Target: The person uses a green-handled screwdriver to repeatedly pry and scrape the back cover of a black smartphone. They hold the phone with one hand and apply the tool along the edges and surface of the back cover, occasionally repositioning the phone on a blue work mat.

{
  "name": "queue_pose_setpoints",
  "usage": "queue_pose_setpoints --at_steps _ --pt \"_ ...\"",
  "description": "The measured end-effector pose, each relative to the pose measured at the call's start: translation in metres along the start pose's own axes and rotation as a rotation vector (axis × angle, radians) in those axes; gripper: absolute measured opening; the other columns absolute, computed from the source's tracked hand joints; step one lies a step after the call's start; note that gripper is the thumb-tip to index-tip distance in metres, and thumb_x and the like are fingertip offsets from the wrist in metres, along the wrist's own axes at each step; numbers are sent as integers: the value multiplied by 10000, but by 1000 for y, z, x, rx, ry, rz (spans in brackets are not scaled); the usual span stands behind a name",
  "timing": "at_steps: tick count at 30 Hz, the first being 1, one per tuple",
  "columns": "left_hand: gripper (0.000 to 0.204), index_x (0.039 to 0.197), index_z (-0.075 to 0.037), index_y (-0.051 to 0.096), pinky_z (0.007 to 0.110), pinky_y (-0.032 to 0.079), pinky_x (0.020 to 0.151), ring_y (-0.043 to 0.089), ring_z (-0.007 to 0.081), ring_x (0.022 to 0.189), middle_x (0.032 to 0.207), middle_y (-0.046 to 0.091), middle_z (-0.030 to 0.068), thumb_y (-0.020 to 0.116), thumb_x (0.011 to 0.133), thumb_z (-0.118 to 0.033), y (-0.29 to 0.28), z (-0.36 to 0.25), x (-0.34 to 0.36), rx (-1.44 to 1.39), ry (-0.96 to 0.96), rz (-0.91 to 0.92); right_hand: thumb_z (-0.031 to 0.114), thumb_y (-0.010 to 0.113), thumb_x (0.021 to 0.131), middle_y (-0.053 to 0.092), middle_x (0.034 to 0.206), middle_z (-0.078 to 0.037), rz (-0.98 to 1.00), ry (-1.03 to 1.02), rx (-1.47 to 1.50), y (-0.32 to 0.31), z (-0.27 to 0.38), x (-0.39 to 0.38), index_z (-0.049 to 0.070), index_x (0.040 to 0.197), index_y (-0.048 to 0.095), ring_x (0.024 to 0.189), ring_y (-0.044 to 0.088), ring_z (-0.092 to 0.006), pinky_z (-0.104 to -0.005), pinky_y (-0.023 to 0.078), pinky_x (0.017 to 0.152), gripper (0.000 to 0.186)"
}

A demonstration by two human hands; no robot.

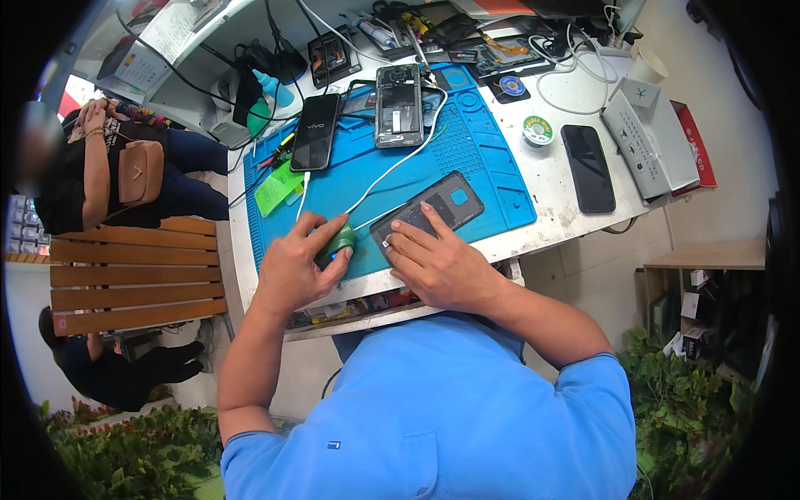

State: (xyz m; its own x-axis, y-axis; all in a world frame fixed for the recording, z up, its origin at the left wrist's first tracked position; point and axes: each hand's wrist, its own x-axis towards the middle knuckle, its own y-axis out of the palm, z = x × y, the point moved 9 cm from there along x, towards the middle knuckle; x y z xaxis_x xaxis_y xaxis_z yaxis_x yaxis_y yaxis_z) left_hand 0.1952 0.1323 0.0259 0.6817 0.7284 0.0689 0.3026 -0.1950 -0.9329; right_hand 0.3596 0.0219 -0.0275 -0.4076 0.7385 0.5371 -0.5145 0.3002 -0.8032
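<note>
My left hand [298, 265] is closed round a small green rounded thing [343, 237] with a dark part; its kind is mostly hidden by my fingers. A thin pale line runs from beside it toward a dark phone back cover [465, 208] with a square camera cutout. On that cover rests my right hand [450, 268], fingers stretched out and slightly apart. Cover and hands are at the near edge of a blue repair mat [392, 179]. Farther back on the mat lie a black phone [316, 133] with a white cable and an opened phone [400, 104] showing its inside.
Right of the mat are a solder spool [537, 130], another dark phone [588, 169] and a white box [642, 142]. Green cards [277, 188] lie at the mat's left. Tools and phone parts crowd the back. Two other people are at the left, near a wooden bench [137, 275].
</note>
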Motion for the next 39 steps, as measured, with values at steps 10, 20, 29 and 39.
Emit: queue_pose_setpoints --at_steps 10,20,29,39 --pt "489 1450 -124 830 462 670 694 825 337 781 1230 773 118 881 996 -298 23 -11 -11 47 2 -131 232 821 1052 799 1393 -189 -2 -6 -7 1 1 -1 -23 1344 795 1477 712 -355 -735 468 1293 389" --pt "502 1479 -92 818 432 673 778 837 345 911 1223 771 145 892 1004 -236 23 -16 -16 16 -47 -104 239 755 1053 773 1378 -198 -36 -29 -23 0 0 -2 -30 1299 781 1463 707 -378 -732 497 1259 366" --pt "480 1463 -97 821 467 667 731 823 361 824 1230 773 147 858 1030 -303 21 -7 -4 -52 -44 -154 241 790 1047 781 1374 -194 -17 -23 -12 0 -1 -1 -34 1315 783 1463 708 -371 -728 486 1271 384" --pt "479 1449 -103 834 454 668 769 826 357 868 1215 781 142 872 1010 -291 16 -10 -11 11 -25 -75 238 783 1042 778 1380 -202 -16 -24 -21 1 1 -1 -35 1312 786 1464 709 -374 -738 486 1269 384"
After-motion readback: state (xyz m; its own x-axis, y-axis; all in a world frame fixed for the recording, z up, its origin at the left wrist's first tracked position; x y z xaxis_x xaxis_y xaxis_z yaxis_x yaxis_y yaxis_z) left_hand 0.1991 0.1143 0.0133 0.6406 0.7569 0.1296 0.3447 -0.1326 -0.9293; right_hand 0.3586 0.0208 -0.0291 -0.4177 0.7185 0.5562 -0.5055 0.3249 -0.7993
